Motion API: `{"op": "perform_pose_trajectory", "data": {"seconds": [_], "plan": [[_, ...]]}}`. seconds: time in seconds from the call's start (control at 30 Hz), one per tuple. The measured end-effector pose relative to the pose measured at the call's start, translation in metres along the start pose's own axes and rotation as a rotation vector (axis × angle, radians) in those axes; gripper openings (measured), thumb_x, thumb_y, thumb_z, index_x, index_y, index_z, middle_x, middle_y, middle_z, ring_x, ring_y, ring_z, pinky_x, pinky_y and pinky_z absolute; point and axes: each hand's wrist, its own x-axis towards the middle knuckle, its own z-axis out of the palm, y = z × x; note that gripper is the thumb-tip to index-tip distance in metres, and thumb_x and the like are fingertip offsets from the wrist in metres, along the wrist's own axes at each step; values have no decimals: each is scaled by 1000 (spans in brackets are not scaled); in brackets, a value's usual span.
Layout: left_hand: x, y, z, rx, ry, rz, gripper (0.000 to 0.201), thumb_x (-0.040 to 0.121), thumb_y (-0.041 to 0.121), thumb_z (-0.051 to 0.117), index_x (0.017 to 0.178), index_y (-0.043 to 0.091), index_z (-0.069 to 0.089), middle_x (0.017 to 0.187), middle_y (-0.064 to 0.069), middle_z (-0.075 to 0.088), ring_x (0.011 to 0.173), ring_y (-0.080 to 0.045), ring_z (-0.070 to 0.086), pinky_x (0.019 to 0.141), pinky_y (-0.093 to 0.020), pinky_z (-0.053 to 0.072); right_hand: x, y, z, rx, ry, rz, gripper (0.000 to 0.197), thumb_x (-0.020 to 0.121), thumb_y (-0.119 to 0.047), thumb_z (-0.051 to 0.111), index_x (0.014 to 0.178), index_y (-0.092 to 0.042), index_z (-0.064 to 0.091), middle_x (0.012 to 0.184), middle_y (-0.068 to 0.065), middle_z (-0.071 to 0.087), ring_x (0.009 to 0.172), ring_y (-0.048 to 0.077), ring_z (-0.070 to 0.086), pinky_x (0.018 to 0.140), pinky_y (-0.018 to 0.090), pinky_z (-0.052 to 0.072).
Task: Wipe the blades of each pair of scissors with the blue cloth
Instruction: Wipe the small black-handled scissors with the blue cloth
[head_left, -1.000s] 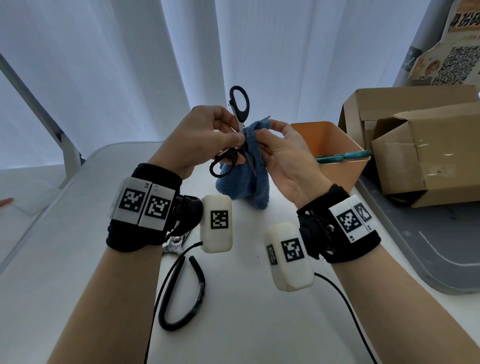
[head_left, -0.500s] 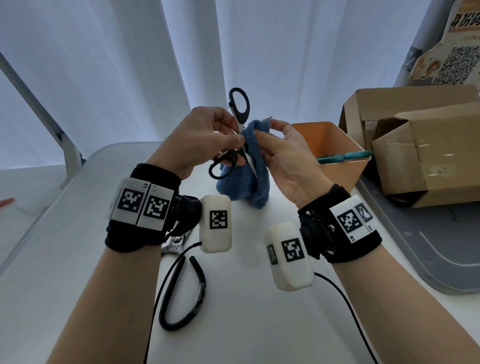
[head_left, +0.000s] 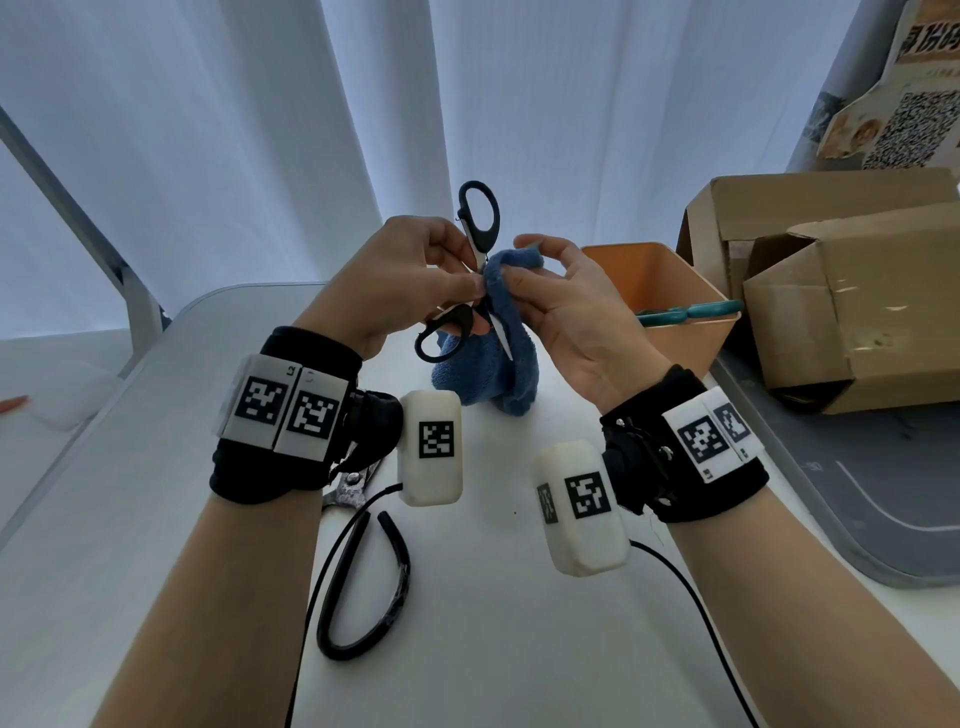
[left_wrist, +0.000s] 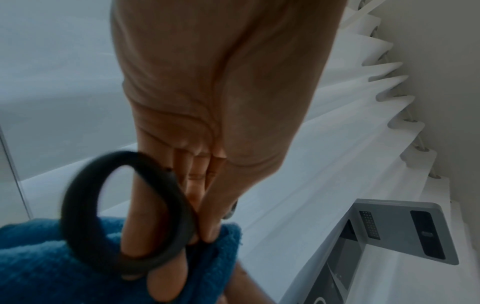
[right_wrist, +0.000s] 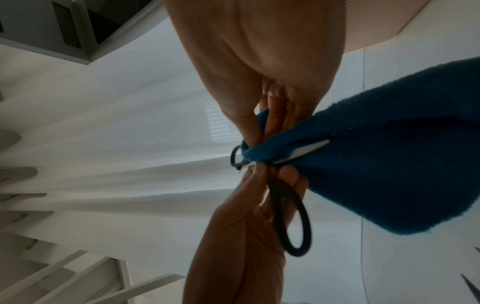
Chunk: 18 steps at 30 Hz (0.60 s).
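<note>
My left hand (head_left: 415, 275) pinches the black-handled scissors (head_left: 480, 218) near their pivot, held above the white table with the blades spread. One handle loop points up, the other (left_wrist: 124, 214) hangs down at the left. My right hand (head_left: 550, 291) pinches the blue cloth (head_left: 493, 358) round one blade at the pivot; the cloth (right_wrist: 389, 164) hangs down to the table. The other silver blade (right_wrist: 309, 150) lies bare against the cloth. A teal-handled pair of scissors (head_left: 685, 313) rests across the orange bin (head_left: 670, 291).
Open cardboard boxes (head_left: 857, 291) stand at the right on a grey mat (head_left: 857, 493). A third pair of scissors with metal blades (head_left: 348, 483) and black loop handles (head_left: 363, 587) lies on the table (head_left: 493, 623) under my left wrist. White curtains hang behind.
The right hand has slid the cloth up along the blade toward the pivot. The scissors have tilted a little, their lower handle swinging left.
</note>
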Motion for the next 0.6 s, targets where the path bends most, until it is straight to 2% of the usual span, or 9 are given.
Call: {"op": "perform_pose_trajectory", "data": {"seconds": [0.1,0.23,0.37,0.43,0.5,0.6], "plan": [[0,1,1,-6,-2,0,12,89,0,69,97,2,59,76,-5,63,70,-33,75,77,-54,60,0,1,-1,-1,52,10,29,93,-1,64,119,-10,53,99,12,72,79,18,72,72,29,59],[0,0,1,11,-1,-10,13,89,-1,68,99,0,59,76,-5,63,69,-32,75,75,-53,61,1,2,-1,-20,11,-4,33,92,3,63,122,-8,51,101,14,69,79,19,71,77,28,60],[1,0,3,7,-7,-12,14,89,0,69,100,0,60,76,-5,64,70,-32,75,75,-51,61,2,1,-2,-32,49,-16,28,92,4,63,117,-7,54,97,13,69,73,16,71,66,25,57],[1,0,3,12,-3,-10,13,89,0,69,98,1,59,75,-4,63,69,-31,75,74,-51,61,2,1,-3,-34,29,-16,27,93,6,60,114,-9,54,95,14,69,73,17,70,68,26,59],[1,-1,1,19,-2,-12,12,89,0,68,98,2,59,76,-4,64,68,-31,75,74,-51,61,2,0,-3,-43,-22,-20,31,92,8,60,117,-8,51,100,16,68,80,20,70,75,27,59],[1,-1,-1,12,-20,-16,13,90,1,69,99,2,60,77,-5,65,71,-31,75,75,-50,62,4,1,-4,-108,6,-36,28,90,3,66,113,-8,55,104,15,68,85,20,70,73,25,56]]}}
